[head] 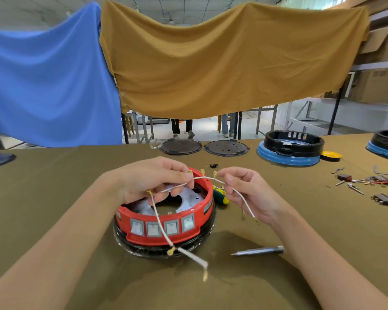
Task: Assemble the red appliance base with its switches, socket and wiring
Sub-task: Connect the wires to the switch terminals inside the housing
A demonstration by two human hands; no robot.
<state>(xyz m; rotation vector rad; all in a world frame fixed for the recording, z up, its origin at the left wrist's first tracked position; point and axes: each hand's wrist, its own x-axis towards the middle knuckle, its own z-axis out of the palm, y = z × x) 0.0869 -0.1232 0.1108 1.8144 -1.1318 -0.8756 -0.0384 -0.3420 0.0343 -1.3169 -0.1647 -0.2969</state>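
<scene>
Holding white wires (189, 184) | left grip (154, 179), right grip (244, 190) both pinching | above red base (166, 229)

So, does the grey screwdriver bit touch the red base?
Apart. The head view shows the grey screwdriver bit lying on the table cloth to the right of the red base, with bare cloth between them.

Red base (166, 237), grey switches (153, 229), white wires (159, 222), olive tablecloth (54, 186)

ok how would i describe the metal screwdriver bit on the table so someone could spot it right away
Start at the red appliance base in the middle of the olive-covered table. Look just right of its lower edge, under the right hand: the silver screwdriver bit lies flat there. Unlike the green-and-yellow screwdriver handle behind the base, it is bare grey metal.
</scene>
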